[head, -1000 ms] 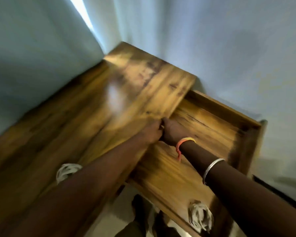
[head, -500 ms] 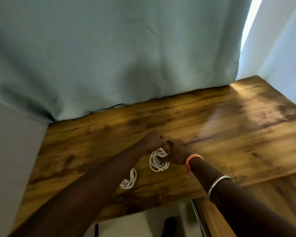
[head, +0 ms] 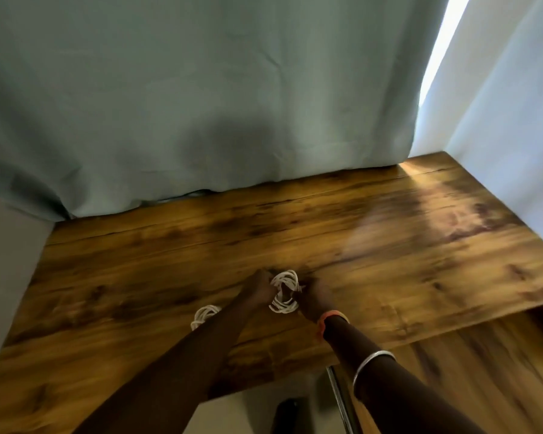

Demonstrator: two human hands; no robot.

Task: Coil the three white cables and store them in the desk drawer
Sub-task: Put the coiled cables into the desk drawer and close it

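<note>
A coiled white cable (head: 283, 292) is held over the wooden desk top (head: 373, 245), near its front edge. My left hand (head: 257, 289) grips the coil's left side and my right hand (head: 314, 297) pinches its right side. A second coiled white cable (head: 203, 314) lies on the desk to the left, partly hidden behind my left forearm. The open desk drawer (head: 489, 371) shows at the lower right, below the desk top; its contents are out of view.
A pale green curtain (head: 201, 104) hangs along the back of the desk. A white wall (head: 514, 104) stands on the right and a grey one at the left. A metal drawer rail (head: 342, 399) runs below the desk's front edge.
The view swung from the open drawer, where one coil lay, back to the desk top. Both hands now hold a cable coil there, slightly higher than half a second ago.
</note>
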